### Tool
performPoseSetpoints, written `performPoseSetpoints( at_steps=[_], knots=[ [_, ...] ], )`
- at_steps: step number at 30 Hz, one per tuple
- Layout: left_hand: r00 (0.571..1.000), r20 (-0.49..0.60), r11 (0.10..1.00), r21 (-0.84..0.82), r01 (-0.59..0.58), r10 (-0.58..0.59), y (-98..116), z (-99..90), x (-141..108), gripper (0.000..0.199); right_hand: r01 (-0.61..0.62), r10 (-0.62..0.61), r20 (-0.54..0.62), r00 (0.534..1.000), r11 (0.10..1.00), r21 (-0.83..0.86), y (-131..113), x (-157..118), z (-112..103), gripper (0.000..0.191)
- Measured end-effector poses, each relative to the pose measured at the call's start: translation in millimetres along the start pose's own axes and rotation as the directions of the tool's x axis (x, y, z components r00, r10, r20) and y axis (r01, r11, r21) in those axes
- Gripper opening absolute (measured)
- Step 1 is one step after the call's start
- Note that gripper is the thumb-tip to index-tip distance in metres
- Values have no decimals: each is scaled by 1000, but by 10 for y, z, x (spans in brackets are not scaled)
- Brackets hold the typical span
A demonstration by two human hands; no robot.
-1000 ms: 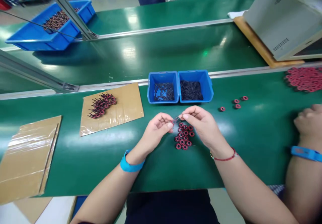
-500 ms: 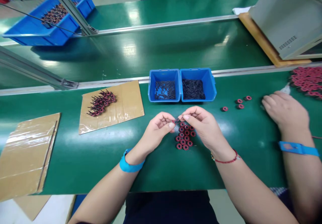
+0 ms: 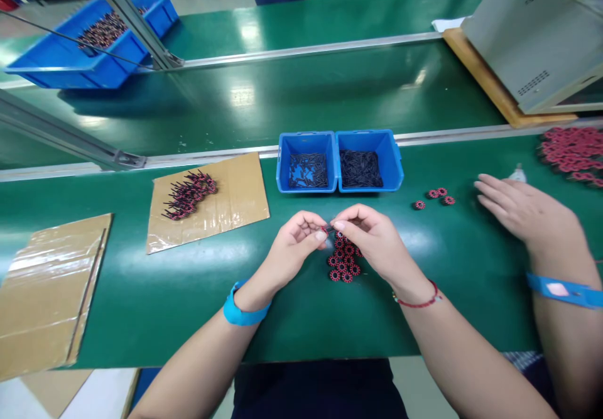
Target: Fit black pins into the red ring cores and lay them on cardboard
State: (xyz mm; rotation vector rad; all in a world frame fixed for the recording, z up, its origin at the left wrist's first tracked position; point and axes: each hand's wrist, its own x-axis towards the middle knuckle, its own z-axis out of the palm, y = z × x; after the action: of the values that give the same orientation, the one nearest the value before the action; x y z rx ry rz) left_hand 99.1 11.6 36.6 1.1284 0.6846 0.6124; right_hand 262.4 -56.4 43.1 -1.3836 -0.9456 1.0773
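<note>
My left hand pinches a small red-and-black wound stator between thumb and fingers, its body mostly covered by the fingertips. Touching its wire ends, my right hand is closed on a thin black sleeve, which is small and partly hidden. Just below the fingers lies a cluster of red-and-black stators on the green bench. Two blue bins stand beyond my hands: the left bin holds scattered short black sleeves, and the right bin holds a denser heap of them.
Stators with black-sleeved leads rest on a cardboard sheet. Another cardboard piece lies far left. At right, a co-worker's hand is near several loose stators and a large red group. Metal posts rise at left.
My right fingertips have come closer to the stator in my left hand. The co-worker's hand has shifted left with its fingers extended, and the loose stators near it sit closer together.
</note>
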Motion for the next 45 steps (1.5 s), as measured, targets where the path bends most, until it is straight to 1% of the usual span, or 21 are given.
performPoseSetpoints(
  at_steps=[4, 8, 15, 19, 23, 26, 27, 28, 30, 32, 34, 35, 36, 37, 41, 42, 43, 45],
  knots=[
    [1000, -19, 1000, -3, -24, 24, 4, 11, 3, 24, 56, -54, 22, 998, 992, -116, -18, -14, 1, 8],
    [999, -28, 999, 9, -40, 40, 14, 18, -2, 24, 99, -100, 10, 995, 970, -220, -22, -26, 7, 6],
    [999, -6, 998, 30, -48, 49, 13, 19, -19, 21, 184, -192, 4, 981, 933, -310, -29, -38, 30, 9],
    [998, -13, 997, 49, -65, 65, -2, 20, -18, 17, 251, -270, 4, 963, 891, -378, -32, -40, 56, 11],
    [996, -46, 996, 64, -69, 73, -21, 23, -8, 18, 318, -362, -3, 932, 823, -470, 22, -22, 94, 9],
    [996, -74, 994, 98, -49, 57, 3, 40, -37, 22, 356, -445, -3, 896, 722, -593, -8, -39, 109, 11],
    [994, -101, 992, 124, -32, 44, 11, 39, -49, 22, 376, -471, 29, 882, 665, -645, -41, -48, 107, 14],
    [991, -134, 989, 149, -2, 22, 11, 30, -56, 23, 383, -461, 90, 883, 596, -706, -81, -55, 101, 18],
    [981, -192, 985, 160, 63, -32, -17, -2, -43, 28, 383, -474, 137, 870, 473, -793, -167, -60, 82, 24],
    [978, -187, 982, 150, 119, -90, -57, -26, -9, 33, 346, -480, 145, 865, 362, -866, -243, -65, 67, 33],
    [978, -179, 984, 118, 134, -112, -63, -17, 1, 36, 322, -483, 184, 856, 221, -921, -292, -81, 69, 38],
    [977, -178, 986, 99, 135, -116, -50, 1, -9, 36, 323, -484, 208, 850, 168, -931, -300, -92, 76, 39],
    [977, -177, 988, 78, 134, -119, -32, 25, -24, 36, 335, -486, 231, 843, 137, -932, -293, -100, 84, 37],
    [977, -184, 991, 53, 122, -110, -13, 53, -39, 35, 355, -492, 249, 835, 135, -925, -270, -104, 93, 35],
    [982, -169, 997, -35, 76, -81, -1, 124, -38, 29, 446, -526, 260, 810, 265, -855, -81, -65, 121, 30],
    [984, -158, 995, -68, 72, -82, -11, 123, -26, 28, 474, -549, 264, 793, 285, -833, -34, -49, 126, 30],
    [985, -153, 992, -111, 68, -84, -21, 117, -13, 28, 497, -578, 273, 769, 274, -823, 3, -33, 127, 29],
    [985, -149, 980, -189, 59, -88, -31, 97, 3, 27, 527, -592, 290, 752, 274, -805, 46, -11, 118, 27]
  ],
)
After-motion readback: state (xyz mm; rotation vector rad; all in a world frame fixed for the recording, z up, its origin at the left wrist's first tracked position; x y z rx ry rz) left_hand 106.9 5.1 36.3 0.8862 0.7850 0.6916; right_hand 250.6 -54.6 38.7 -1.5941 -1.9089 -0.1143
